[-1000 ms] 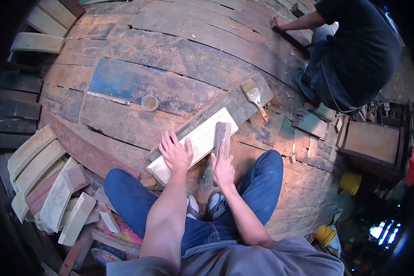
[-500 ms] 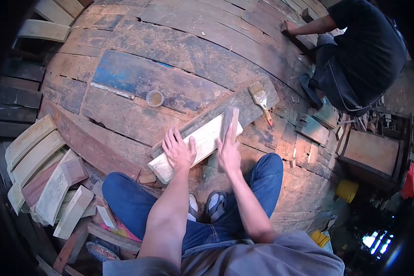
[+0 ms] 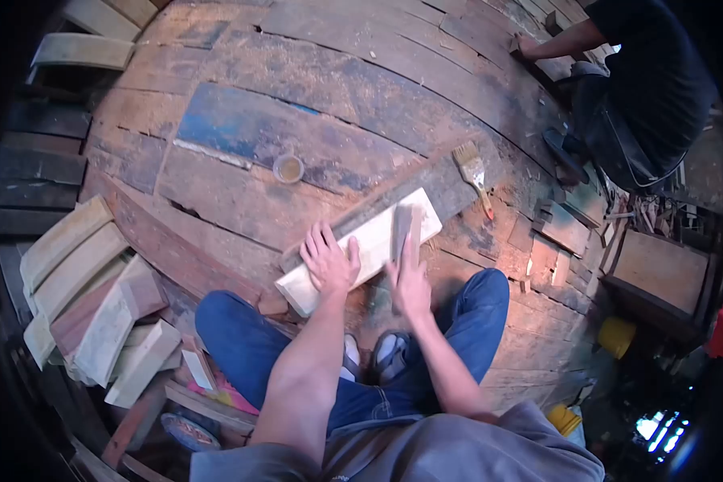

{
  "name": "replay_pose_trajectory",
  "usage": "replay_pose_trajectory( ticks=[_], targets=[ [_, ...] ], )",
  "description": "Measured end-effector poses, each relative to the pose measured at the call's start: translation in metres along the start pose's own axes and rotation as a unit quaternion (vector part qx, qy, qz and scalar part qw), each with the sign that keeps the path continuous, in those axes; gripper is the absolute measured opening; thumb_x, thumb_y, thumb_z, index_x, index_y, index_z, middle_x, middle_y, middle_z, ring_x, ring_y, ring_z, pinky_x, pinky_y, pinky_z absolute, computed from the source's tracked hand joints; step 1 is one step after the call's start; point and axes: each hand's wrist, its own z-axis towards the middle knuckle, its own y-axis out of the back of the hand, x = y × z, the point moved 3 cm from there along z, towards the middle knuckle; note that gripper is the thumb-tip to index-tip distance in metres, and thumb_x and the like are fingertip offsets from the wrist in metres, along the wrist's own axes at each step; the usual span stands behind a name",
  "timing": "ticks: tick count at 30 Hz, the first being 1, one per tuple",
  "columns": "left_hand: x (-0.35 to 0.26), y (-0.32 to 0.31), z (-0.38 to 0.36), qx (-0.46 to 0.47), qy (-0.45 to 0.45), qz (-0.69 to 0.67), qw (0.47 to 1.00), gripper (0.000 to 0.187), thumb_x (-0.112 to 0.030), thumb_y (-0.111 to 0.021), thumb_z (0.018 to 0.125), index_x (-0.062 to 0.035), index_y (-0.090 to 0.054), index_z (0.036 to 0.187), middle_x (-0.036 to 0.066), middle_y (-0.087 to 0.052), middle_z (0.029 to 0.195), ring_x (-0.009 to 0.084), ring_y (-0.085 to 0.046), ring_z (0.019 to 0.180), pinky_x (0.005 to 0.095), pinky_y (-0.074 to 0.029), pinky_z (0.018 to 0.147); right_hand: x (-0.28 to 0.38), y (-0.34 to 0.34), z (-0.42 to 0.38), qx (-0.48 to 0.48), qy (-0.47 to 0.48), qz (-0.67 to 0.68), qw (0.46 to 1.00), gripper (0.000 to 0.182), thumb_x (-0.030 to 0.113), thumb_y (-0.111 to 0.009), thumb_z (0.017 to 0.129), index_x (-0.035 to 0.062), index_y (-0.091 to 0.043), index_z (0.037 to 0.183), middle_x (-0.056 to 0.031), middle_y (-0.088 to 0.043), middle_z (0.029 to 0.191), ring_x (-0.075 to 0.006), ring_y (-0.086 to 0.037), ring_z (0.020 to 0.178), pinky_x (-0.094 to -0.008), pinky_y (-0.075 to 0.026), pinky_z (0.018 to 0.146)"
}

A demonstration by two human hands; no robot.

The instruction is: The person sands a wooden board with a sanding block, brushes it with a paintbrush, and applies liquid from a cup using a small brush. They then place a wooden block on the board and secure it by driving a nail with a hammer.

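Observation:
My left hand (image 3: 328,257) lies with spread fingers on the left part of a pale wooden piece (image 3: 369,249). That piece rests on a longer dark board (image 3: 458,181) set at a slant on the floor. My right hand (image 3: 410,277) is closed round a narrow grey-brown block (image 3: 407,229), which lies across the pale piece near its right end. A flat brush (image 3: 472,173) with a red-tipped handle lies on the dark board's right part. Beyond the board stands a small round cup (image 3: 288,169) with brownish contents.
Curved wooden pieces (image 3: 80,249) are piled at the left, with more at the top left. A person in dark clothes (image 3: 643,96) crouches at the upper right. Below are wood scraps (image 3: 562,229), a wooden box (image 3: 659,269) and a yellow container (image 3: 616,337).
The whole view has shifted, so the scene sits further right. The block in my right hand has slid back along the pale piece, whose far right end now shows beyond it.

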Motion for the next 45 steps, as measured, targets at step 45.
replay_pose_trajectory(
  ticks=[45],
  targets=[
    [-0.001, -0.003, 0.0, -0.02, -0.024, 0.0, 1.0, 0.061, -0.046, -0.049, 0.098, -0.0031, -0.048, 0.142, 0.015, -0.049, 0.145, 0.0314, -0.041, 0.138, 0.0503, -0.025, 0.115, -0.026, 0.024, 0.022, -0.133, 0.054, 0.075, 0.987, 0.067, 0.038, -0.056, 0.099, 0.0255, -0.03, 0.16, -0.0344, -0.066, 0.088, -0.0509, -0.068, 0.079, -0.0559, -0.056, 0.07]
  ],
)
